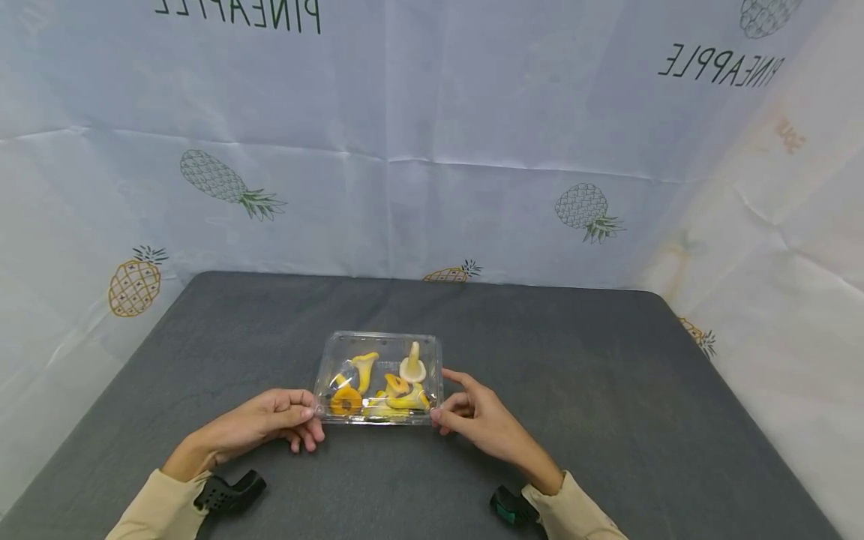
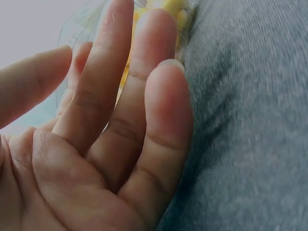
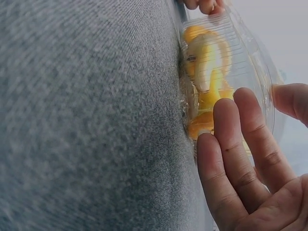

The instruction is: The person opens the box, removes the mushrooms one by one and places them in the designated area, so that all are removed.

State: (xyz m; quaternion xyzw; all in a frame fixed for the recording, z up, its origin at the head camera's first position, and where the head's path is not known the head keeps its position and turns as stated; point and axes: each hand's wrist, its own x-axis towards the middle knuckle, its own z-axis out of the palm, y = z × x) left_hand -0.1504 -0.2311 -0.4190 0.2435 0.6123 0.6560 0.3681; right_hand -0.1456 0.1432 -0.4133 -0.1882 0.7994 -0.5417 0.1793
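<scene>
A clear plastic clamshell box (image 1: 385,346) lies on the dark table, its lid down. Inside are several yellow and orange mushrooms (image 1: 365,369), among them a paler one (image 1: 412,369) with its stem pointing away. At the box's left front corner my left hand (image 1: 270,416) holds the edge between thumb and index finger. My right hand (image 1: 482,420) holds the opposite side, thumb at the front corner and index finger along the side wall. In the right wrist view, the thumb (image 3: 291,98) touches the lid edge. The other fingers of both hands are loosely bent beside the box.
The dark grey tabletop (image 1: 574,360) extends around the box on all sides. Behind it hangs a pale curtain (image 1: 418,210) printed with pineapples. Black wrist straps (image 1: 229,491) are on both forearms, by the beige sleeves (image 1: 162,506).
</scene>
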